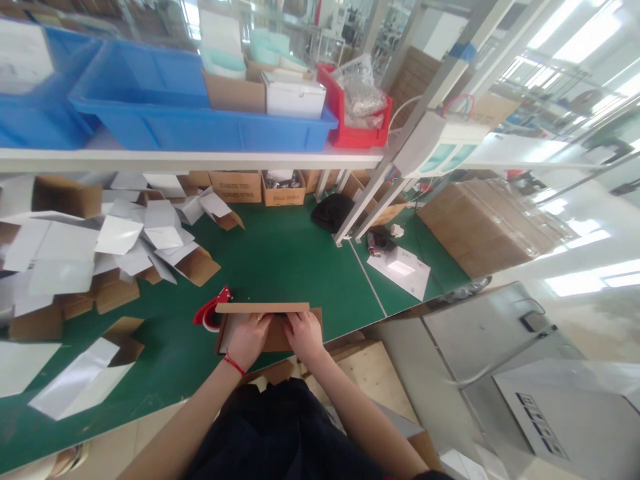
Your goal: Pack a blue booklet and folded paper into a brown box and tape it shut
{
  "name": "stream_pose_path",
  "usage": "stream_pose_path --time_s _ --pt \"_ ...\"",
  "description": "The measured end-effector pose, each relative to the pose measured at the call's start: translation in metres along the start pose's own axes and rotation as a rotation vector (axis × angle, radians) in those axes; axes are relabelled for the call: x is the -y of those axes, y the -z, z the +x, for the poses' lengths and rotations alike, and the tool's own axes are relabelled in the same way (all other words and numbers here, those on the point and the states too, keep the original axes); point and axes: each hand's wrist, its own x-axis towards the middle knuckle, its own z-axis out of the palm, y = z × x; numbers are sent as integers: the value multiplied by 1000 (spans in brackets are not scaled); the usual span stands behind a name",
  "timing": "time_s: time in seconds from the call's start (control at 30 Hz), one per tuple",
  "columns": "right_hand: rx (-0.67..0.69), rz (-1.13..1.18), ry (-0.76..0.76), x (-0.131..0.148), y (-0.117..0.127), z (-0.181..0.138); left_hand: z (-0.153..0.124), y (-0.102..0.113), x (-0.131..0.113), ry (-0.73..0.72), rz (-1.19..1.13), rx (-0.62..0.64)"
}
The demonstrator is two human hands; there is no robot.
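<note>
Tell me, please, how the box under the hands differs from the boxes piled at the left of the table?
The box shows plain brown card, while the piled boxes show mostly white faces. The box lies alone at the near edge with the left hand and right hand on it. The piled boxes lie jumbled, flaps open, with no hand on them. Both are cardboard and rest on the green mat.
</note>
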Motion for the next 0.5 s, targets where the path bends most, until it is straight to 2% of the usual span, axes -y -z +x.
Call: stream_pose_path --time_s 0.2,0.37,0.5 --pt "-19 -22 -37 -6 1 3 2 -7 -14 -23 -23 -26" --pt "-71 6 -23 -13 -1 4 -4 4 -6 77 26 -122" --pt "-113 34 -24 -7 4 -2 -8 14 -5 114 53 -158"
